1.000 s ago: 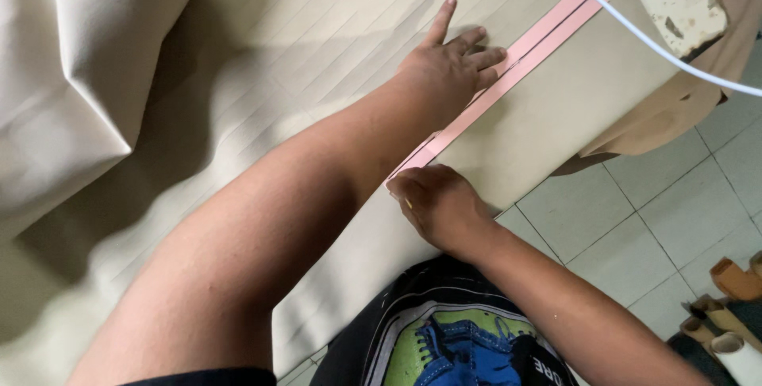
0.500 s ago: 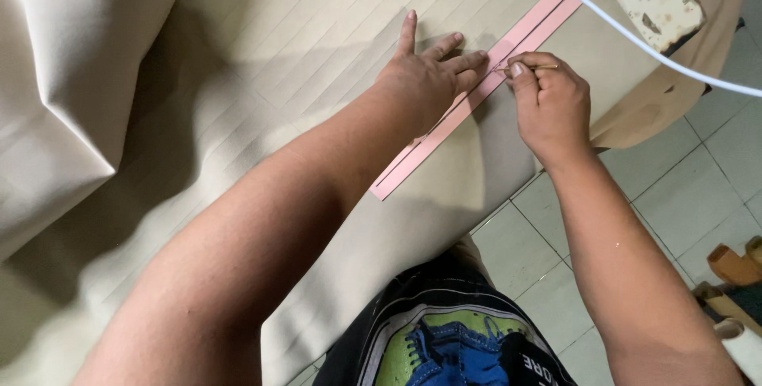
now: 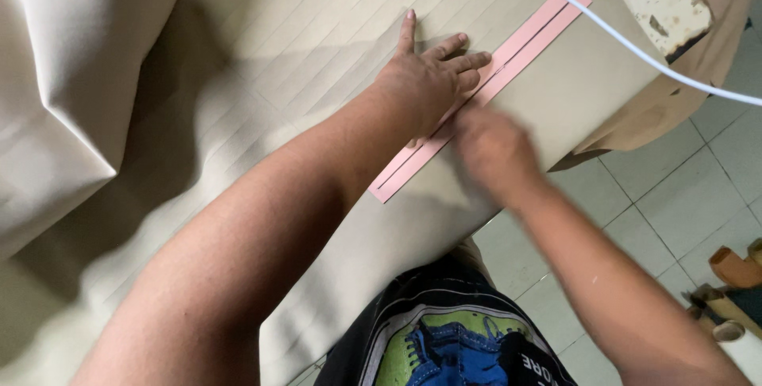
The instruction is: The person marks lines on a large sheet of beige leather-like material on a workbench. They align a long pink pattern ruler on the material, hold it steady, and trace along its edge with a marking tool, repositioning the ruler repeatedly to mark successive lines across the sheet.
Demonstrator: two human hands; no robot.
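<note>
A long pink slotted strip [image 3: 530, 30] lies diagonally on beige fabric [image 3: 262, 76] marked with parallel lines. My left hand [image 3: 425, 80] presses flat on the strip's middle, fingers spread. My right hand [image 3: 494, 148] is blurred with motion beside the strip's near half, fingers curled at its edge; whether it holds a small marking tool is hidden by the blur.
A white cable [image 3: 635, 40] crosses the upper right. A worn white block [image 3: 659, 1] sits at the table's far corner. Folded beige cloth [image 3: 71, 92] piles at the left. Tiled floor [image 3: 683, 195] lies to the right, with wooden pieces [image 3: 734, 271] at its edge.
My right hand slid up along the strip to its far part, then came back down towards me along its edge. My left hand stayed pressed on the strip.
</note>
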